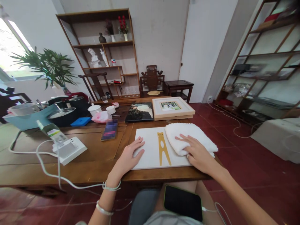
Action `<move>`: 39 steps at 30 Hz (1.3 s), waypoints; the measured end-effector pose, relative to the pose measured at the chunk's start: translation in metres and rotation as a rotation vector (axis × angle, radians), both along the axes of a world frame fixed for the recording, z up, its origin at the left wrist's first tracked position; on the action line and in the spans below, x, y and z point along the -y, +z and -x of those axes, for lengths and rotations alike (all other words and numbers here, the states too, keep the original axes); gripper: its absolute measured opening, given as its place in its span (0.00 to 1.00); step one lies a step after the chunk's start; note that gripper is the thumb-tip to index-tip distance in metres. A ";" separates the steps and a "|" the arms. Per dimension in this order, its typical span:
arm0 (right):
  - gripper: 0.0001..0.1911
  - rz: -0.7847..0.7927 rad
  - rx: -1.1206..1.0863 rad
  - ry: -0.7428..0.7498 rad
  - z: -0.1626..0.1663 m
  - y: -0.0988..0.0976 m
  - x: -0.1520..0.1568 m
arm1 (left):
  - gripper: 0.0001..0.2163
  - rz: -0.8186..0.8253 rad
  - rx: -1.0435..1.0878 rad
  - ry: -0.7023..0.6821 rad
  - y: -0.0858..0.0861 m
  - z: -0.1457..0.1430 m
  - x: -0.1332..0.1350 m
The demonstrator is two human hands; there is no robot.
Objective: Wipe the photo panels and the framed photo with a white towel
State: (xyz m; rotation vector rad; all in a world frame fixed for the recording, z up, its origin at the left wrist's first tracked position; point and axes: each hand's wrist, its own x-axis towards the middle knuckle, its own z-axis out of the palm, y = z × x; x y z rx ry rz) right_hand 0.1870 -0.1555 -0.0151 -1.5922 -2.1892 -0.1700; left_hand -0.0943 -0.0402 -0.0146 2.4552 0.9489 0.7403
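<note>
A white board (pixel 147 150) lies flat at the table's front edge. My left hand (pixel 131 154) rests on its left side with the fingers stretched out, holding nothing. On the board's right part sits a folded white towel (pixel 199 134), which overhangs the board's right side. My right hand (pixel 194 151) lies on top of the towel, fingers spread. Between my hands is a flat yellow piece with a cat's head and two long legs (pixel 161 148); its legs point toward me, and neither hand touches it.
Behind the board are a framed picture (pixel 174 107) and a dark album-like panel (pixel 140 112). To the left stand an open white box (pixel 73 150) with white cables, a blue block (pixel 81 121), a lidded pan (pixel 62 115) and a blue bin (pixel 23 120). A phone (pixel 182 203) lies on my lap.
</note>
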 end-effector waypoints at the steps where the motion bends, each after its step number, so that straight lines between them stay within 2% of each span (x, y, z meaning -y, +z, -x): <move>1: 0.18 0.004 0.001 0.016 0.001 0.001 0.010 | 0.18 0.006 -0.003 -0.005 0.000 0.000 -0.001; 5: 0.19 0.028 0.012 0.052 0.005 0.005 0.049 | 0.19 -0.003 0.005 0.011 0.001 -0.002 -0.001; 9: 0.19 0.070 0.025 0.042 0.012 0.010 0.057 | 0.19 -0.016 0.008 0.013 0.000 -0.003 0.000; 13: 0.19 0.071 0.017 0.000 0.013 0.009 0.034 | 0.21 -0.007 -0.016 0.002 0.000 -0.001 0.001; 20: 0.21 0.103 0.022 -0.024 -0.003 0.013 -0.031 | 0.21 0.018 -0.030 0.004 0.001 -0.002 0.001; 24: 0.22 0.102 0.043 -0.034 -0.005 0.015 -0.046 | 0.22 0.018 -0.032 0.006 0.000 -0.002 0.000; 28: 0.20 0.091 0.018 -0.026 0.002 0.012 -0.026 | 0.22 0.024 -0.033 0.011 0.000 -0.001 0.000; 35: 0.20 0.118 0.006 0.025 0.015 0.014 0.046 | 0.21 0.014 -0.017 0.016 0.001 -0.003 0.001; 39: 0.22 0.126 -0.011 0.059 0.015 0.016 0.059 | 0.21 0.014 -0.011 0.018 0.003 -0.004 0.002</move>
